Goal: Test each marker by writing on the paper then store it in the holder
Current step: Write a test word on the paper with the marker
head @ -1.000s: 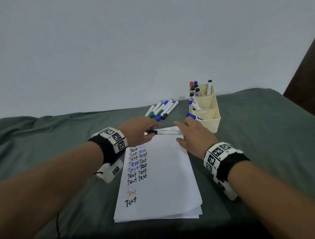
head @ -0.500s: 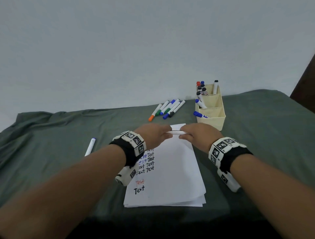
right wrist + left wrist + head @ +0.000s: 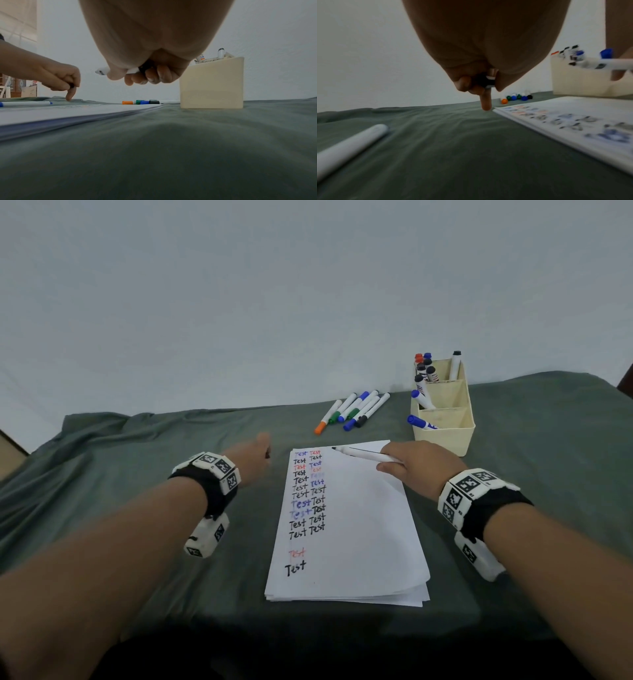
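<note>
My right hand [image 3: 416,463] grips an uncapped white marker [image 3: 359,454] with a black tip, held just over the top edge of the paper stack [image 3: 356,542]; the barrel [image 3: 102,70] sticks out left of my curled fingers. My left hand [image 3: 255,451] is left of the paper and holds the black cap [image 3: 485,81] in curled fingers, one finger [image 3: 486,102] pointing down to the cloth. The paper bears columns of "Test" in black, blue and red. The cream holder [image 3: 445,419] stands right of the paper's top and holds several markers.
Several capped markers [image 3: 352,412] with orange, green, blue and black caps lie beyond the paper. A single white marker [image 3: 349,146] lies on the green cloth [image 3: 137,474] left of my left hand. A white wall rises behind the table.
My hands pulled apart: the cap came off in my left hand, which moved left off the paper. My right hand kept the marker, its tip now bare.
</note>
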